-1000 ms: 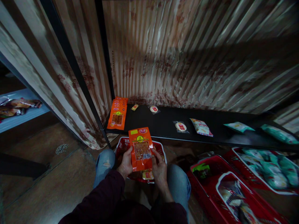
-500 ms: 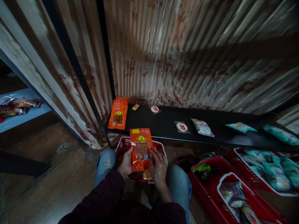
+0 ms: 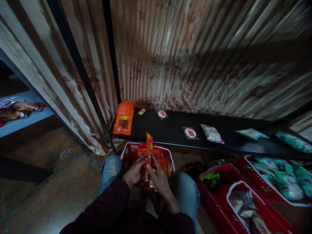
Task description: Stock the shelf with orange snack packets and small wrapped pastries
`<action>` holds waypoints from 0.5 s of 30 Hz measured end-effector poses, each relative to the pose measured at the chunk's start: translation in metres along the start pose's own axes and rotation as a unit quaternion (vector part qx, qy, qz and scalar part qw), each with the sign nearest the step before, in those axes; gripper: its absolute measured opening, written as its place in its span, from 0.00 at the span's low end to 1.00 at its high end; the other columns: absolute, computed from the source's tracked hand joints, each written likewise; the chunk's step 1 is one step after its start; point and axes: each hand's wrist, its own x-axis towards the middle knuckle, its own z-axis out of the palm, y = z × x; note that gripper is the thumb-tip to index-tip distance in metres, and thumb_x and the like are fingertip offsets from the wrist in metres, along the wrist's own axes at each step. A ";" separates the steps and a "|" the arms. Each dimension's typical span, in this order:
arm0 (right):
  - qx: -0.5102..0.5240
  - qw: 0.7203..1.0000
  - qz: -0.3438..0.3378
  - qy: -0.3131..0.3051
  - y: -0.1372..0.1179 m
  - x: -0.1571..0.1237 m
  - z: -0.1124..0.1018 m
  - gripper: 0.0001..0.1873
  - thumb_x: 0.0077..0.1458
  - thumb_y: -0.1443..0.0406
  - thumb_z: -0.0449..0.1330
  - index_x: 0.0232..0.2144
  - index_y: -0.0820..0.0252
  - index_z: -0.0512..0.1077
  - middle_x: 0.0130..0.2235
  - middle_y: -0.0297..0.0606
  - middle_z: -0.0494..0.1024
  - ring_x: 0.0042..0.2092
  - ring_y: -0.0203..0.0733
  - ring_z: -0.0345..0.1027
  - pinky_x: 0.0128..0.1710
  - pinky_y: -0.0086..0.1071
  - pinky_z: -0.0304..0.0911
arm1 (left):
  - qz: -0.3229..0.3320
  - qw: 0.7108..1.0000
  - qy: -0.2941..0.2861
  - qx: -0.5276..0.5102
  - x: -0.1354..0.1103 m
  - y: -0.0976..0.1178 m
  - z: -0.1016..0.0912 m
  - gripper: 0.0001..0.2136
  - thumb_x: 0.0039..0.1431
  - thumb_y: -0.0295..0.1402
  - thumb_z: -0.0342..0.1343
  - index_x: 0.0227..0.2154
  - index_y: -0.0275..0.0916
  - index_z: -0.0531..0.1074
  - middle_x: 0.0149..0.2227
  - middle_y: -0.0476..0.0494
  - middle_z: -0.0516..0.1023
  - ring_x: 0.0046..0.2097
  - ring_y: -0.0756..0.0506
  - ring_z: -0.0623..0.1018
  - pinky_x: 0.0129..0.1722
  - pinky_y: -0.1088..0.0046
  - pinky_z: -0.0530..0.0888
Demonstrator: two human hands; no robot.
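Between my two hands an orange snack packet (image 3: 149,144) stands upright, turned nearly edge-on. My left hand (image 3: 134,170) has its fingertips against the packet's left side. My right hand (image 3: 159,178) grips the lower right part, thumb in front. Both hands are above a red basket with a white rim (image 3: 173,164), between my knees. Inside it lie more orange packets (image 3: 159,156) and some small yellowish wrapped snacks, partly hidden by my hands. Overlapping orange packets (image 3: 123,122) lie at the left end of the black shelf (image 3: 168,130).
Along the shelf are a small yellow snack (image 3: 141,111), two round white wrapped snacks (image 3: 162,113) (image 3: 190,132), a white bag (image 3: 212,133) and green bags (image 3: 252,133). Red baskets (image 3: 212,198) with bagged goods stand at right. A black post (image 3: 110,48) rises at the shelf's left end.
The orange packet has turned from facing me to nearly edge-on. My hands have turned with it, still above the basket, and more of the basket's contents show.
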 end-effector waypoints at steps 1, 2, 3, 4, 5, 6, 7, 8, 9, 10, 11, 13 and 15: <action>0.013 1.000 0.013 -0.014 -0.002 0.000 0.000 0.31 0.48 0.51 0.62 0.54 0.54 0.69 0.54 0.43 0.73 0.57 0.54 0.65 0.58 0.50 0.58 | 0.006 1.000 0.000 0.012 0.000 -0.001 0.001 0.21 0.41 0.30 0.67 0.42 0.40 0.75 0.42 0.44 0.79 0.43 0.44 0.77 0.42 0.72 0.72; 0.029 0.999 0.025 -0.025 -0.003 0.000 0.000 0.31 0.47 0.51 0.63 0.54 0.53 0.69 0.53 0.42 0.74 0.56 0.54 0.65 0.57 0.49 0.59 | 0.013 1.000 -0.002 0.022 0.000 -0.001 0.003 0.23 0.39 0.29 0.68 0.43 0.40 0.75 0.43 0.44 0.79 0.43 0.44 0.77 0.42 0.72 0.71; 0.047 0.998 0.034 -0.031 -0.004 0.000 0.000 0.32 0.47 0.52 0.63 0.54 0.53 0.69 0.53 0.42 0.74 0.56 0.54 0.66 0.56 0.49 0.60 | 0.019 0.999 -0.007 0.033 -0.001 -0.001 0.005 0.24 0.38 0.28 0.68 0.43 0.41 0.74 0.43 0.43 0.78 0.43 0.44 0.77 0.42 0.73 0.71; 0.067 0.996 0.040 -0.032 -0.004 0.000 0.000 0.31 0.46 0.52 0.63 0.53 0.53 0.69 0.52 0.42 0.75 0.55 0.54 0.67 0.56 0.48 0.61 | 0.026 0.999 -0.012 0.046 -0.001 -0.001 0.006 0.24 0.39 0.29 0.68 0.44 0.41 0.74 0.45 0.43 0.78 0.43 0.45 0.77 0.42 0.73 0.71; 0.086 0.995 0.045 -0.028 -0.004 0.000 -0.001 0.30 0.46 0.51 0.63 0.52 0.54 0.71 0.52 0.42 0.76 0.55 0.53 0.67 0.55 0.47 0.61 | 0.034 0.997 -0.015 0.063 -0.001 -0.001 0.007 0.24 0.39 0.29 0.68 0.44 0.41 0.74 0.46 0.43 0.77 0.43 0.45 0.76 0.42 0.72 0.71; 0.103 0.993 0.052 -0.022 -0.003 0.001 -0.001 0.29 0.47 0.50 0.63 0.50 0.55 0.72 0.51 0.42 0.76 0.55 0.53 0.68 0.55 0.46 0.61 | 0.045 0.996 -0.017 0.081 -0.001 -0.001 0.008 0.24 0.40 0.29 0.67 0.45 0.41 0.74 0.47 0.42 0.76 0.43 0.45 0.76 0.43 0.72 0.70; 0.117 0.991 0.062 -0.017 -0.002 0.001 -0.001 0.29 0.47 0.49 0.62 0.48 0.56 0.74 0.49 0.43 0.77 0.53 0.53 0.69 0.55 0.46 0.62 | 0.057 0.993 -0.018 0.101 0.000 -0.002 0.008 0.24 0.41 0.29 0.66 0.45 0.41 0.74 0.49 0.42 0.75 0.44 0.44 0.75 0.44 0.71 0.70; 0.129 0.989 0.076 -0.012 0.000 0.001 -0.002 0.28 0.47 0.47 0.61 0.46 0.57 0.75 0.47 0.44 0.79 0.51 0.53 0.71 0.54 0.45 0.63 | 0.070 0.990 -0.017 0.121 0.001 -0.002 0.007 0.23 0.41 0.28 0.66 0.45 0.41 0.74 0.50 0.42 0.74 0.46 0.44 0.74 0.46 0.70 0.69; 0.139 0.986 0.090 -0.007 0.002 0.001 -0.002 0.29 0.47 0.46 0.60 0.44 0.58 0.76 0.44 0.44 0.80 0.48 0.53 0.72 0.52 0.46 0.64 | 0.082 0.987 -0.015 0.140 0.002 -0.003 0.006 0.23 0.42 0.28 0.65 0.45 0.42 0.74 0.51 0.41 0.73 0.48 0.43 0.74 0.49 0.68 0.69; 0.147 0.984 0.102 -0.003 0.004 0.002 -0.003 0.29 0.46 0.45 0.60 0.43 0.59 0.76 0.42 0.45 0.80 0.45 0.53 0.73 0.51 0.46 0.65 | 0.094 0.983 -0.010 0.158 0.003 -0.004 0.005 0.23 0.42 0.27 0.65 0.45 0.42 0.74 0.52 0.41 0.72 0.49 0.42 0.73 0.51 0.67 0.67; 0.153 0.982 0.109 0.003 0.007 0.002 -0.003 0.30 0.46 0.44 0.60 0.42 0.59 0.76 0.40 0.44 0.81 0.43 0.53 0.74 0.49 0.46 0.66 | 0.105 0.979 -0.004 0.174 0.004 -0.005 0.004 0.23 0.42 0.27 0.65 0.45 0.42 0.73 0.53 0.41 0.71 0.51 0.41 0.71 0.52 0.65 0.66; 0.171 0.978 0.115 0.015 0.013 0.002 -0.002 0.31 0.44 0.43 0.61 0.42 0.60 0.76 0.39 0.44 0.81 0.42 0.52 0.74 0.48 0.46 0.67 | 0.127 0.971 0.009 0.202 0.006 -0.006 0.003 0.23 0.42 0.26 0.64 0.45 0.42 0.73 0.53 0.41 0.70 0.53 0.40 0.69 0.56 0.63 0.63; 0.203 0.971 0.122 0.018 0.020 0.002 -0.001 0.31 0.44 0.44 0.62 0.42 0.61 0.76 0.39 0.45 0.81 0.42 0.52 0.75 0.46 0.45 0.68 | 0.155 0.964 0.028 0.213 0.008 -0.007 0.002 0.24 0.41 0.24 0.64 0.45 0.42 0.73 0.53 0.41 0.68 0.56 0.39 0.67 0.59 0.62 0.59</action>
